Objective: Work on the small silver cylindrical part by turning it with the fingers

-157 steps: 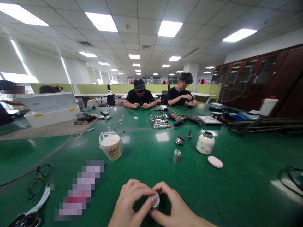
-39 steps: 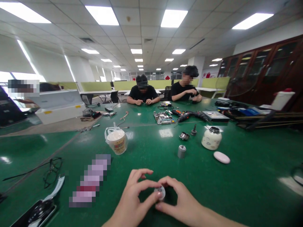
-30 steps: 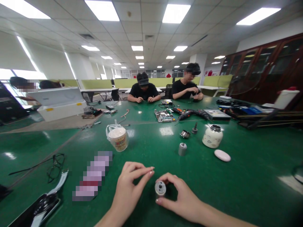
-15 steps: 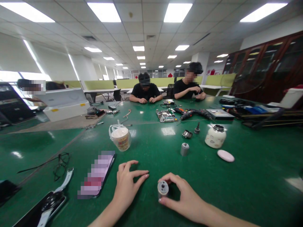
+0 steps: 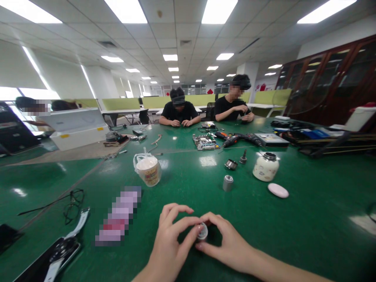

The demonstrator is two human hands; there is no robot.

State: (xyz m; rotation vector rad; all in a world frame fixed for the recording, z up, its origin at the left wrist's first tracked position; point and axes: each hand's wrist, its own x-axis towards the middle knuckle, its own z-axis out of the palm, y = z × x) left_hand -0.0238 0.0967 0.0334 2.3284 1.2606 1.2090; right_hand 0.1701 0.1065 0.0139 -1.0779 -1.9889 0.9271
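Near the front edge of the green table, both my hands meet around a small round metal part. My right hand curls round it from the right, thumb and fingers closed on its sides. My left hand reaches in from the left, thumb and forefinger pinched on the part's top. A similar grey metal cylinder stands further out on the table.
A paper cup in a plastic bag, a cream jar, a pink oval lid, metal fittings, a circuit board and a drill lie ahead. Glasses lie left. Two people sit at the far side.
My left hand, which had drawn back from the metal part and lay beside it, has returned and pinches its top again. My right hand has kept its hold.
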